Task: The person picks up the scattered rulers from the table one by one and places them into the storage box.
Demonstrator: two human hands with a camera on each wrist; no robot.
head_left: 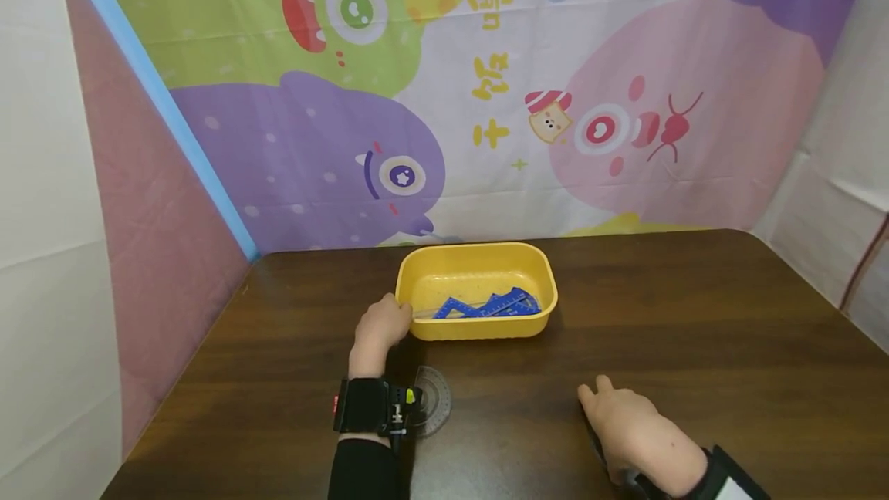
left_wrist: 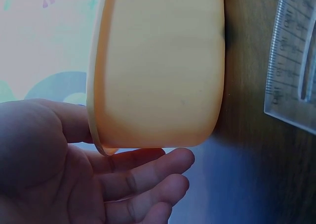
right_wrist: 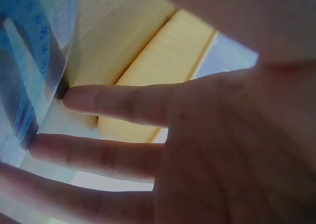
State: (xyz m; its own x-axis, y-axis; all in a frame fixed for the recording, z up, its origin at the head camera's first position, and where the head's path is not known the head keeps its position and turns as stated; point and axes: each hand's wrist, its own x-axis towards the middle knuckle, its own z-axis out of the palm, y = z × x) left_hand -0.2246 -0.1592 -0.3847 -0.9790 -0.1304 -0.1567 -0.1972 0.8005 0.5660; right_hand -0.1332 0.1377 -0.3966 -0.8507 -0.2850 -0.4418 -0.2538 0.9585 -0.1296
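A yellow plastic basin [head_left: 475, 328] stands at the back of the table. Inside it lie blue set squares [head_left: 510, 304] and some clear pieces that are hard to make out. My left hand [head_left: 384, 322] grips the basin's rim at its left end, thumb and fingers on either side of the wall. Beside the left wrist, a clear protractor [head_left: 434, 401] lies on the table, partly covered by the wrist camera. My right hand [head_left: 628, 423] is at the front right. In the right wrist view its fairly straight fingertips touch the edge of another clear protractor [right_wrist: 34, 41] with curved markings.
The brown wooden table [head_left: 514, 407] ends at a cartoon-printed cloth [head_left: 486, 176] just behind the basin. White cloth [head_left: 847, 176] hangs on the right; pink and white cloth [head_left: 160, 253] hangs on the left.
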